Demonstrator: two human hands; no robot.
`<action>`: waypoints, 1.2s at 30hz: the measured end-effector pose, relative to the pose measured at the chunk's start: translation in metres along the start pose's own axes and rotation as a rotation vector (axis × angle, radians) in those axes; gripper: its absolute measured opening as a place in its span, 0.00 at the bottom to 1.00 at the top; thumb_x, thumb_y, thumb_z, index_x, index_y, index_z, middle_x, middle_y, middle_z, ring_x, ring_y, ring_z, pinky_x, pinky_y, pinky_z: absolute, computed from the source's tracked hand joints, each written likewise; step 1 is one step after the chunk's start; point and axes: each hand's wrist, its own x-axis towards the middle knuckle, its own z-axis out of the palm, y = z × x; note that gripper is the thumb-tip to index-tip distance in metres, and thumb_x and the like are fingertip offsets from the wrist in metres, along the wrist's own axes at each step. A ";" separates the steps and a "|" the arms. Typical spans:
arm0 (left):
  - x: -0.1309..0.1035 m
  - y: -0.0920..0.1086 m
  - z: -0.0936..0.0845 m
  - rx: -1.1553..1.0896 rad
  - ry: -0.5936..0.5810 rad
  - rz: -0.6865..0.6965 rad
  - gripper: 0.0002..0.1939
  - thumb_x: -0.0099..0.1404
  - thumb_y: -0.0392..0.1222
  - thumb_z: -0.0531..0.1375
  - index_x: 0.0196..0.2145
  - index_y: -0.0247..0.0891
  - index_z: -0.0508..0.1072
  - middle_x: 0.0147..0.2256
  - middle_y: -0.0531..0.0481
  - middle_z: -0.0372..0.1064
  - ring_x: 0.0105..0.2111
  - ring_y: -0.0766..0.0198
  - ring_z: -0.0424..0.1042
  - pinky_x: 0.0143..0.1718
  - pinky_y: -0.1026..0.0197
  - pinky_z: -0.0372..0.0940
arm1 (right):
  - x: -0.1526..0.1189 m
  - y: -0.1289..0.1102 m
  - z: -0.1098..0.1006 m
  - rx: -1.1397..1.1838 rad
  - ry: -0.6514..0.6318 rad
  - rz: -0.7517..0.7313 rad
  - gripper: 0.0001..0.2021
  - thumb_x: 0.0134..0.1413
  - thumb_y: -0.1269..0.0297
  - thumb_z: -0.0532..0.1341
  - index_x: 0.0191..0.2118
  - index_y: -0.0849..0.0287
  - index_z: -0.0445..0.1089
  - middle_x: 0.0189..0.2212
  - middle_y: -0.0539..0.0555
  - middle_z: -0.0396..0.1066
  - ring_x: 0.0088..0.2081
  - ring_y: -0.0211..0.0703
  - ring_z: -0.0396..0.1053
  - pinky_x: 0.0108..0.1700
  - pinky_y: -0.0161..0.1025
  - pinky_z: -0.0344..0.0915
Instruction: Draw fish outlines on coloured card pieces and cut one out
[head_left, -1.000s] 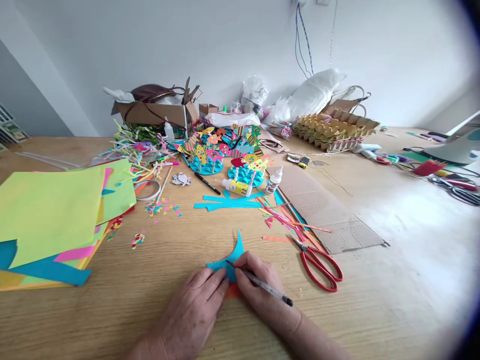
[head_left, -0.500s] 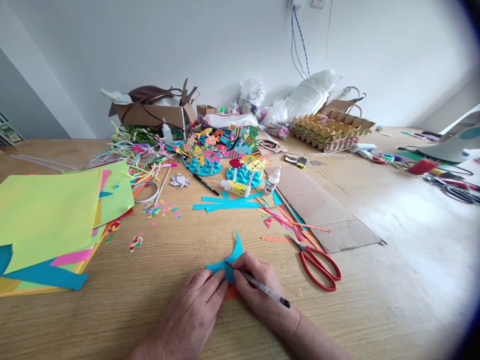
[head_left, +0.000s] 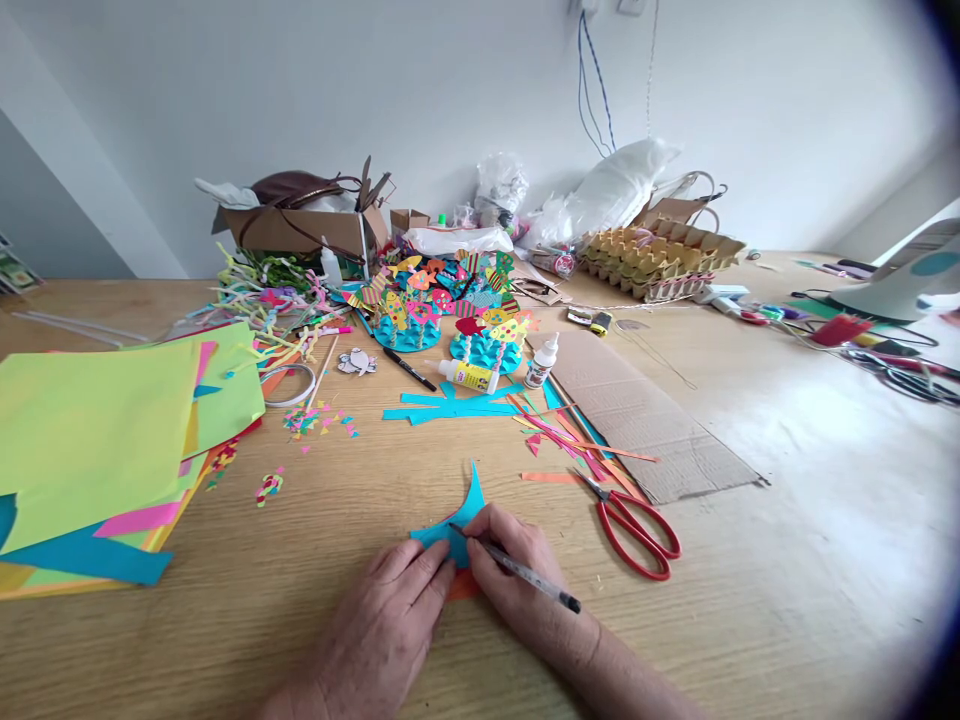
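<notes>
The left hand [head_left: 386, 615] lies flat, pinning the blue paper [head_left: 466, 516] on the tabletop [head_left: 330, 515]; the right hand [head_left: 519, 545] pinches a pen [head_left: 541, 583], tip at the paper. Marking seems in hand; the next stroke calls for steady pressure.

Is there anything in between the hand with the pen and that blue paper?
Nothing visible: the right hand holds the pen, its tip at the blue paper. The left hand lies partly on the paper, beside the pen tip.
</notes>
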 end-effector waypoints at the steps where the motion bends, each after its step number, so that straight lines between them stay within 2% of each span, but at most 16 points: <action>1: 0.000 0.000 0.001 -0.001 -0.009 0.000 0.17 0.68 0.31 0.46 0.48 0.35 0.71 0.45 0.49 0.73 0.43 0.59 0.68 0.44 0.57 0.65 | 0.000 0.000 0.000 -0.005 0.000 0.001 0.05 0.46 0.72 0.52 0.26 0.57 0.62 0.16 0.45 0.59 0.18 0.35 0.58 0.23 0.30 0.53; 7: -0.002 -0.001 0.001 -0.009 -0.055 -0.003 0.18 0.67 0.31 0.47 0.50 0.35 0.70 0.47 0.48 0.72 0.45 0.59 0.68 0.46 0.57 0.65 | 0.000 -0.003 -0.001 -0.018 -0.014 0.000 0.06 0.46 0.73 0.51 0.25 0.56 0.62 0.16 0.45 0.60 0.19 0.35 0.58 0.24 0.30 0.54; 19: 0.000 0.001 0.000 -0.003 0.018 -0.018 0.17 0.67 0.30 0.47 0.47 0.35 0.71 0.45 0.51 0.73 0.42 0.59 0.69 0.44 0.58 0.66 | -0.001 -0.001 -0.001 -0.016 0.015 -0.017 0.06 0.46 0.73 0.52 0.26 0.56 0.62 0.16 0.45 0.60 0.19 0.34 0.58 0.23 0.30 0.54; 36: -0.003 -0.001 0.001 -0.015 -0.066 0.003 0.17 0.67 0.31 0.48 0.50 0.35 0.69 0.47 0.48 0.72 0.45 0.59 0.68 0.46 0.57 0.65 | 0.000 -0.001 -0.001 -0.019 0.033 -0.027 0.06 0.46 0.73 0.52 0.26 0.56 0.62 0.16 0.44 0.60 0.18 0.34 0.57 0.22 0.29 0.53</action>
